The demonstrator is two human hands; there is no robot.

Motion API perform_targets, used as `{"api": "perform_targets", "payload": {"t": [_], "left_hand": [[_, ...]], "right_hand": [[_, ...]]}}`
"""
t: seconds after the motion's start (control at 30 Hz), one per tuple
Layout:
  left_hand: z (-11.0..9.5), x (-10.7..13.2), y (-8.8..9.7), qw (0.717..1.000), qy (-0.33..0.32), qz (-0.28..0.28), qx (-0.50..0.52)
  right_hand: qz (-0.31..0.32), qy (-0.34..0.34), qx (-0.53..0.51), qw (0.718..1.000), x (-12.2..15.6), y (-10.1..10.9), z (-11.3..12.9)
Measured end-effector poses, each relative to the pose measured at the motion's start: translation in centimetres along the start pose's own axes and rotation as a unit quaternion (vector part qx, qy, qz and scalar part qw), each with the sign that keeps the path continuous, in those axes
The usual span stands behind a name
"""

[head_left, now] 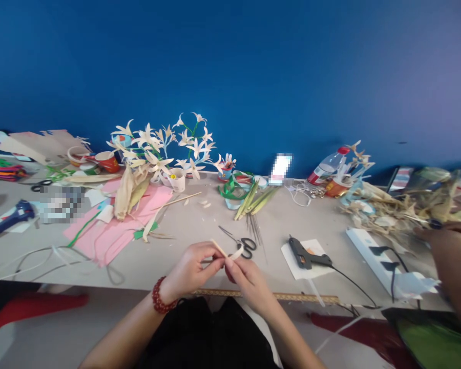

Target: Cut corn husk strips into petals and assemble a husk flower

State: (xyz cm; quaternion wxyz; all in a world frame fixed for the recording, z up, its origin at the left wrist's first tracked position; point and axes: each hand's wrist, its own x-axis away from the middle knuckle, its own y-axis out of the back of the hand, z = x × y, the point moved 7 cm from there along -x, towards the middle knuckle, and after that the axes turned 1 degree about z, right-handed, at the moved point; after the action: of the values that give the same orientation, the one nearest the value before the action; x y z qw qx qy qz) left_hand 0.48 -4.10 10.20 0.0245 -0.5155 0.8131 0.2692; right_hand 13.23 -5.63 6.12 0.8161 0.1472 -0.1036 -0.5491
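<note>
My left hand and my right hand meet at the table's front edge, both closed in a pinch on a thin pale stick with a small pale husk piece at its tip. A red bead bracelet is on my left wrist. Black-handled scissors lie just behind my hands. A black glue gun rests on white paper to the right.
Pale husk flowers stand in a cup at the back, beside pink paper, green leaf strips and a plastic bottle. A wooden ruler lies along the front edge. Another person's arm reaches in at right by a white power strip.
</note>
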Motion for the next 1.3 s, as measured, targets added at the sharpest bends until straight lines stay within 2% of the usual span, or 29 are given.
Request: {"api": "perform_targets", "payload": {"t": [0.17, 0.27, 0.4, 0.53, 0.63, 0.73, 0.77, 0.83, 0.9, 0.93, 1.0, 1.1, 1.2, 1.3], "left_hand": [[0.0, 0.0, 0.3, 0.999, -0.028, 0.0, 0.03], [-0.3, 0.0, 0.3, 0.997, -0.055, 0.002, 0.053], [-1.0, 0.0, 0.5, 0.994, -0.096, 0.01, 0.05], [-0.9, 0.1, 0.9, 0.992, -0.117, 0.016, 0.045], [-0.1, 0.3, 1.4, 0.993, -0.107, 0.014, 0.046], [1.2, 0.8, 1.5, 0.996, -0.067, 0.022, 0.05], [1.7, 1.0, 1.6, 0.997, -0.048, 0.014, 0.055], [2.8, 1.4, 2.0, 0.997, -0.005, -0.022, 0.075], [3.4, 1.7, 2.1, 0.993, 0.03, -0.058, 0.101], [3.4, 1.7, 2.0, 0.991, 0.037, -0.068, 0.109], [2.7, 1.5, 1.5, 0.992, 0.03, -0.067, 0.105], [1.2, 1.0, 0.8, 0.997, 0.002, -0.049, 0.065], [0.3, 0.7, 0.9, 0.998, -0.015, -0.045, 0.039], [0.1, 0.8, 1.2, 0.999, -0.02, -0.04, 0.03]], "right_hand": [[0.023, -0.007, -0.082, 0.996, -0.2, -0.3, 0.2], [0.052, -0.034, -0.182, 0.981, 0.0, -1.0, 0.2], [0.11, -0.104, -0.346, 0.926, 0.6, -2.4, 0.1], [0.161, -0.137, -0.46, 0.863, 1.4, -3.0, 0.5], [0.182, -0.157, -0.506, 0.829, 2.3, -2.7, 0.7], [0.187, -0.16, -0.527, 0.813, 2.9, -1.4, 0.5], [0.175, -0.155, -0.532, 0.814, 2.9, -0.8, 0.3], [0.113, -0.138, -0.533, 0.827, 2.4, 0.7, -0.7], [0.019, -0.127, -0.503, 0.855, 1.7, 1.7, -2.0], [-0.001, -0.133, -0.473, 0.871, 1.5, 1.5, -2.6], [0.013, -0.155, -0.392, 0.907, 1.1, -0.3, -3.2], [0.044, -0.107, -0.288, 0.951, 0.4, -2.6, -2.2], [0.023, -0.045, -0.205, 0.977, -0.2, -2.6, -0.7], [0.017, -0.038, -0.175, 0.984, -0.5, -1.9, -0.2]]}}
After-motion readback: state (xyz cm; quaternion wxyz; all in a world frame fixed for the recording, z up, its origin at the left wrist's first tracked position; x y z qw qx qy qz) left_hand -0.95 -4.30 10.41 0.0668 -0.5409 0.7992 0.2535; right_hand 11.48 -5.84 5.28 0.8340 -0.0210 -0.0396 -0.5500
